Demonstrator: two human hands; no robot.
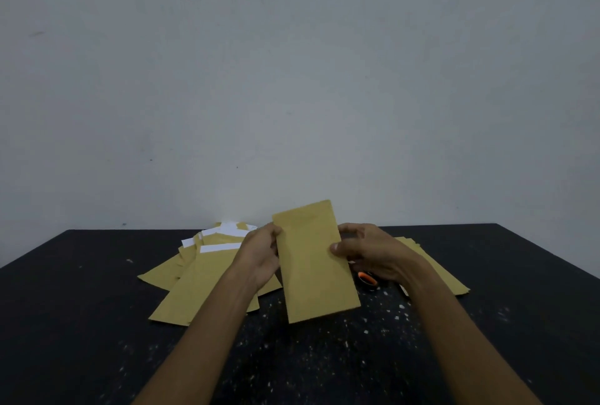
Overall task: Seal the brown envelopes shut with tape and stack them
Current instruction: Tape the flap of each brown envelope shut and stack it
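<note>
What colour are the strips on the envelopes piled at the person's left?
White strips across the brown envelopes; the head view shows it best.

I hold a flat brown paper envelope (316,261) above the middle of the black speckled tabletop (97,323), my left hand (261,256) at its nine o'clock edge and my right hand (367,252) at three. A loose pile of white-taped brown envelopes (194,278) lies at ten o'clock, a second brown envelope stack (435,261) at two, and an orange-and-black tape roll (367,279) lies beneath my right hand.
</note>
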